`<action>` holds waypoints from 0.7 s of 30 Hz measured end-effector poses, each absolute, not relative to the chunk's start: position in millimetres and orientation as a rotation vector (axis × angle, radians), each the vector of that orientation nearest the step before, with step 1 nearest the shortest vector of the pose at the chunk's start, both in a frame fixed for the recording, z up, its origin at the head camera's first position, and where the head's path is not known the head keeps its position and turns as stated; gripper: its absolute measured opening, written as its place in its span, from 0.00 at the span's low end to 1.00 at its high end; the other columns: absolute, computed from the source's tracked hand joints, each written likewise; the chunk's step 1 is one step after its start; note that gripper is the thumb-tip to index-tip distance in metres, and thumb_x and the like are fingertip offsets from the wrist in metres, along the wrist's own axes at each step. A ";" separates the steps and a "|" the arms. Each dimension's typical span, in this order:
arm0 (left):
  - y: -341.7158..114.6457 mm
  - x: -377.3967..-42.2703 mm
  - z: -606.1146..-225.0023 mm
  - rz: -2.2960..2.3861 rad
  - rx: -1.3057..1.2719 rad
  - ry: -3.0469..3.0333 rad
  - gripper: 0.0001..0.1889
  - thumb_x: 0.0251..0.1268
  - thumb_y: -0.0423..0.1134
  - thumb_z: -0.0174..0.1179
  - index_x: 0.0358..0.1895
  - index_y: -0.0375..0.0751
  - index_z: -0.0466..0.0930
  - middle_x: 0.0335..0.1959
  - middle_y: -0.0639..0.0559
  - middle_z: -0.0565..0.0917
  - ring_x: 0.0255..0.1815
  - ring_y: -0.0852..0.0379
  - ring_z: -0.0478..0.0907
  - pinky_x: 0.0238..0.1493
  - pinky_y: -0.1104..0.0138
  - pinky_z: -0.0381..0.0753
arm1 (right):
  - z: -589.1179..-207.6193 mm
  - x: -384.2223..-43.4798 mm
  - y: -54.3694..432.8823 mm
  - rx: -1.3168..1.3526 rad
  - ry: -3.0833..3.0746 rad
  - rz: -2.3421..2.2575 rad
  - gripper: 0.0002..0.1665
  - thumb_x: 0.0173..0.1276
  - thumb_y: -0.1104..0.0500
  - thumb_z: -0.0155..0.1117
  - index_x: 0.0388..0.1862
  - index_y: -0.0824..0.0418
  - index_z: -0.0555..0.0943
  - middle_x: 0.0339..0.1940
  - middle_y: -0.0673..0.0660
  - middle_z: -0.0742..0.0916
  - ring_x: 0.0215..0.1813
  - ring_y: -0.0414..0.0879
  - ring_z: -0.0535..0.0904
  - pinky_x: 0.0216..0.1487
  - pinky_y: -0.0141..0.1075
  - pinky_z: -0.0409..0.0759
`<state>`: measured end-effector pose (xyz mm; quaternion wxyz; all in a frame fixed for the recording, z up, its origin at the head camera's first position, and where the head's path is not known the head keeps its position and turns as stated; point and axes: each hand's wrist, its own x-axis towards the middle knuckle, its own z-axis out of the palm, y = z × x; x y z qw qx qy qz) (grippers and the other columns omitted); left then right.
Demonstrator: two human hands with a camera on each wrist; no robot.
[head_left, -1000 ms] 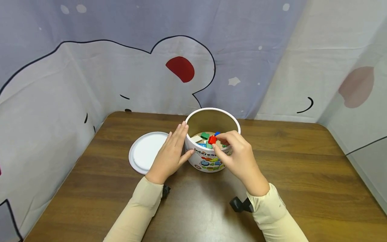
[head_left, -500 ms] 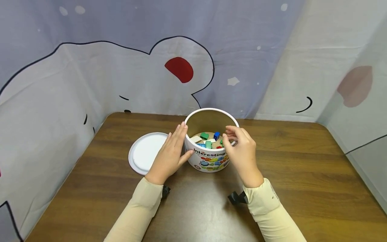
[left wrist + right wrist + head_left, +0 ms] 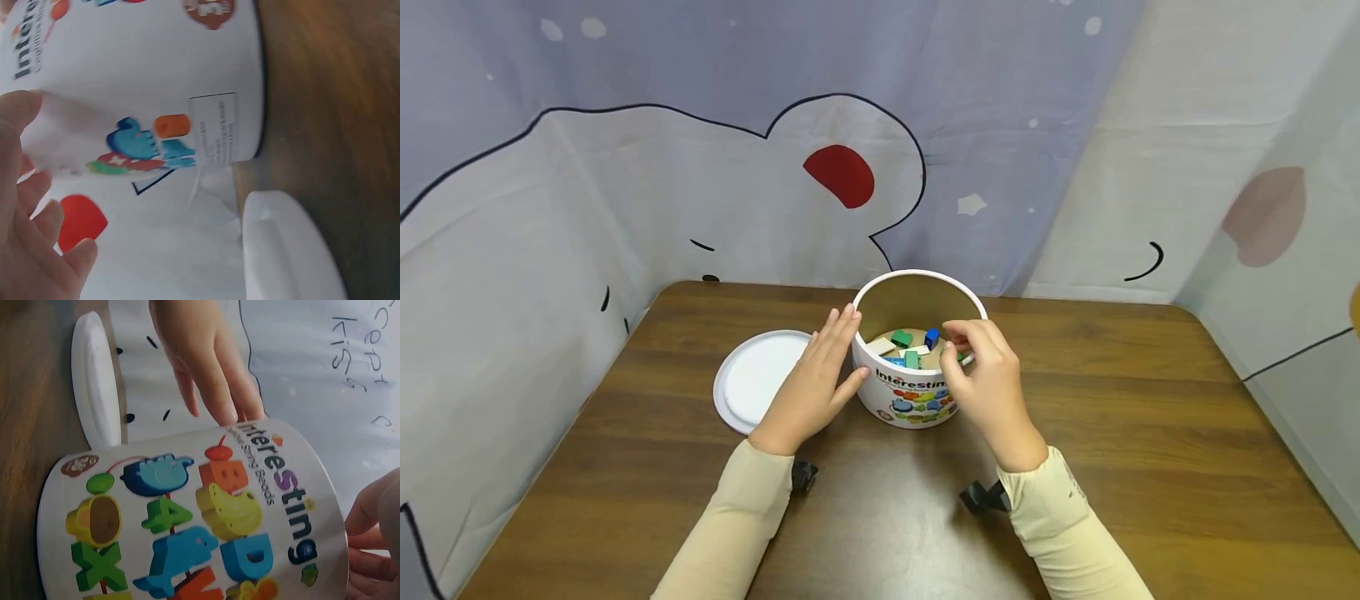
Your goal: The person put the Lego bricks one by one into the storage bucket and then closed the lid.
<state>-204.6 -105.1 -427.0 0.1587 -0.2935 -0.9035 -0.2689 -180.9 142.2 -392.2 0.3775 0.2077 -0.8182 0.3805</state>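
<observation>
A white printed bucket (image 3: 895,398) stands upright near the table's far edge. Inside, on its floor, lie a green heart-like piece (image 3: 901,338), a blue block (image 3: 932,338), a smaller green block (image 3: 912,359) and pale flat pieces (image 3: 881,346). My left hand (image 3: 808,385) rests against the bucket's left side, its fingers fairly straight. Over the right rim, my right hand (image 3: 988,379) hovers with bent fingers and the thumb apart from them; I see nothing between them. In the right wrist view its fingers (image 3: 369,565) are partly cut off beside the rim.
A round white lid (image 3: 758,380) lies on the brown wooden table (image 3: 1150,433), left of the bucket and partly behind my left hand. A printed cloth (image 3: 737,192) hangs behind the table. Black straps (image 3: 803,476) show at both wrists.
My right hand held a red block over the bucket, then let it go and drew back to the right. It has since shifted slightly left. My left hand stays on the bucket.
</observation>
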 end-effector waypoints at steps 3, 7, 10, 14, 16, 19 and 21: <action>-110.8 -205.3 -422.6 -0.834 -0.852 -2.571 0.34 0.78 0.43 0.56 0.81 0.39 0.55 0.82 0.44 0.55 0.83 0.45 0.47 0.78 0.46 0.51 | -390.1 -174.3 136.0 0.567 -2.061 0.996 0.11 0.62 0.71 0.61 0.43 0.69 0.85 0.39 0.60 0.85 0.38 0.50 0.82 0.43 0.36 0.82; -123.8 -206.7 -415.9 -0.882 -0.791 -2.540 0.28 0.78 0.40 0.54 0.77 0.40 0.64 0.79 0.42 0.62 0.82 0.43 0.49 0.79 0.48 0.51 | -386.9 -162.3 122.2 0.627 -1.993 1.047 0.10 0.61 0.70 0.60 0.40 0.67 0.85 0.37 0.58 0.85 0.37 0.49 0.81 0.40 0.35 0.80; -139.2 -208.8 -411.5 -0.894 -0.708 -2.518 0.25 0.78 0.39 0.54 0.74 0.38 0.68 0.76 0.41 0.66 0.80 0.41 0.54 0.78 0.48 0.54 | -387.6 -152.3 109.0 0.668 -1.977 1.094 0.09 0.60 0.71 0.60 0.38 0.66 0.85 0.35 0.55 0.85 0.35 0.47 0.79 0.37 0.33 0.78; -165.0 -212.4 -408.5 -0.898 -0.560 -2.534 0.23 0.79 0.38 0.52 0.72 0.36 0.71 0.72 0.38 0.71 0.75 0.38 0.64 0.74 0.45 0.61 | -396.2 -140.9 89.5 0.699 -2.061 1.152 0.10 0.56 0.71 0.60 0.36 0.64 0.84 0.31 0.53 0.83 0.31 0.44 0.78 0.32 0.32 0.79; -177.6 -214.4 -409.9 -0.888 -0.468 -2.592 0.23 0.80 0.39 0.51 0.72 0.35 0.70 0.71 0.36 0.71 0.73 0.36 0.66 0.72 0.43 0.63 | -403.1 -136.5 80.3 0.702 -2.163 1.215 0.10 0.55 0.71 0.60 0.36 0.64 0.84 0.31 0.53 0.83 0.31 0.44 0.78 0.32 0.32 0.80; -194.2 -217.6 -414.6 -0.860 -0.329 -2.733 0.24 0.81 0.41 0.48 0.73 0.33 0.67 0.71 0.32 0.70 0.71 0.32 0.66 0.70 0.40 0.64 | -416.0 -133.0 68.2 0.672 -2.375 1.397 0.12 0.56 0.70 0.60 0.39 0.64 0.84 0.35 0.56 0.84 0.33 0.43 0.80 0.34 0.31 0.83; -203.2 -219.0 -418.9 -0.834 -0.244 -2.843 0.26 0.81 0.42 0.47 0.74 0.31 0.65 0.71 0.29 0.69 0.70 0.29 0.66 0.68 0.38 0.65 | -425.1 -133.2 61.6 0.625 -2.512 1.522 0.14 0.58 0.69 0.61 0.43 0.65 0.84 0.39 0.58 0.85 0.36 0.43 0.81 0.37 0.30 0.83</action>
